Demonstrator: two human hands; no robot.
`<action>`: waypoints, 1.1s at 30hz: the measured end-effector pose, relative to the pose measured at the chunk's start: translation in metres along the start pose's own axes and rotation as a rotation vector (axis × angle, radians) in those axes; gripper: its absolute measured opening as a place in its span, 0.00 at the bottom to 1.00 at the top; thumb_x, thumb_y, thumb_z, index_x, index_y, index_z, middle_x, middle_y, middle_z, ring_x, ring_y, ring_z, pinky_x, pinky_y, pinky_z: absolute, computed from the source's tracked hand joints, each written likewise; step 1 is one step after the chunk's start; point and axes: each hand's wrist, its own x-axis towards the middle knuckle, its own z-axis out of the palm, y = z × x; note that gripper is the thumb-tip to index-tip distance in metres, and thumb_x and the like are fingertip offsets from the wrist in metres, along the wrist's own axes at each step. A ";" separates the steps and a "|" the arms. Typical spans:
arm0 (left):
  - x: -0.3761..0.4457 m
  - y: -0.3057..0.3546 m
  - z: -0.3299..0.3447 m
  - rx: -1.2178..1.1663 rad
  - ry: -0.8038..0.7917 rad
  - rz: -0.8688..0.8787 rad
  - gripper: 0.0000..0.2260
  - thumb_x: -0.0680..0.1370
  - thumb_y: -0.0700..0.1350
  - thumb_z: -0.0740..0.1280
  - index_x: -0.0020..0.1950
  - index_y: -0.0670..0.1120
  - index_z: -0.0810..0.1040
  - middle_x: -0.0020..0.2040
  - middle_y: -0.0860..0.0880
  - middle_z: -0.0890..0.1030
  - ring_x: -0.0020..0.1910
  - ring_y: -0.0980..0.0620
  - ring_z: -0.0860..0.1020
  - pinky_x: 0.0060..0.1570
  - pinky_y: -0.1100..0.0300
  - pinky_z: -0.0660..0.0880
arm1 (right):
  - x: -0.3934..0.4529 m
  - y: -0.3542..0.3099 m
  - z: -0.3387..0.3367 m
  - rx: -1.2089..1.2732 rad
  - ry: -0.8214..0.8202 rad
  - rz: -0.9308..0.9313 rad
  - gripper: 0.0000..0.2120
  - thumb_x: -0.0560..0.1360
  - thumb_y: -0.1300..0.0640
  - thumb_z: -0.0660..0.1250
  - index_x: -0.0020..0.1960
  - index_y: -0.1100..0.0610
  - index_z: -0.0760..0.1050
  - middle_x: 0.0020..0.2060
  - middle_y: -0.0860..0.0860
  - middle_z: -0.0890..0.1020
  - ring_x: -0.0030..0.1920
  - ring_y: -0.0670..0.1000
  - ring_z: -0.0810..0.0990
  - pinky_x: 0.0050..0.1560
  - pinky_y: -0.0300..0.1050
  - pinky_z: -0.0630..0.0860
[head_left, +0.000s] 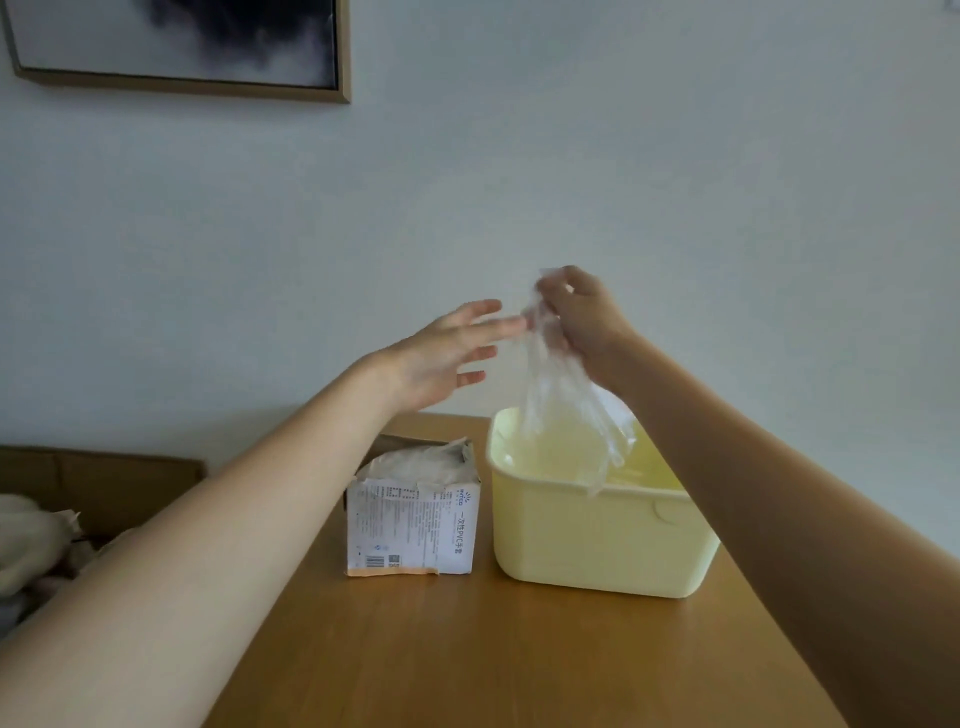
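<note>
Right hand (582, 322) raised above the yellow tub (597, 540), fingers (550, 291) curled and pinching the top of a clear plastic glove (561, 410) — the glove hangs down limp, its lower end dangling over the tub's open mouth. Left hand (447, 353) held level beside it, fingers straight and slightly spread, tips just reaching the glove's upper edge; whether they touch cannot be told. On the wooden surface (467, 649), just left of the tub, stands 1 torn-open glove box (410, 525), more gloves bunched in its top. A framed picture (182, 47) hangs on the wall.
</note>
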 end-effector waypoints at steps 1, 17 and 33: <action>0.003 -0.001 0.009 0.034 -0.090 -0.007 0.30 0.72 0.52 0.71 0.72 0.52 0.64 0.65 0.55 0.71 0.67 0.55 0.67 0.66 0.55 0.62 | -0.004 -0.001 0.000 0.014 -0.063 -0.010 0.08 0.81 0.60 0.56 0.44 0.54 0.70 0.29 0.53 0.74 0.18 0.44 0.68 0.20 0.34 0.63; 0.021 -0.017 0.037 0.106 0.453 0.146 0.08 0.79 0.44 0.63 0.56 0.45 0.73 0.36 0.54 0.79 0.23 0.61 0.73 0.28 0.69 0.71 | -0.019 0.030 -0.060 -0.202 -0.387 0.418 0.16 0.73 0.43 0.66 0.49 0.57 0.77 0.40 0.50 0.80 0.42 0.50 0.76 0.47 0.44 0.72; 0.026 -0.039 0.055 0.317 0.754 0.248 0.03 0.82 0.42 0.55 0.51 0.43 0.61 0.36 0.45 0.76 0.24 0.51 0.70 0.23 0.65 0.67 | -0.022 0.043 -0.028 0.245 0.121 0.361 0.12 0.79 0.57 0.63 0.38 0.59 0.70 0.28 0.52 0.74 0.22 0.46 0.71 0.24 0.35 0.69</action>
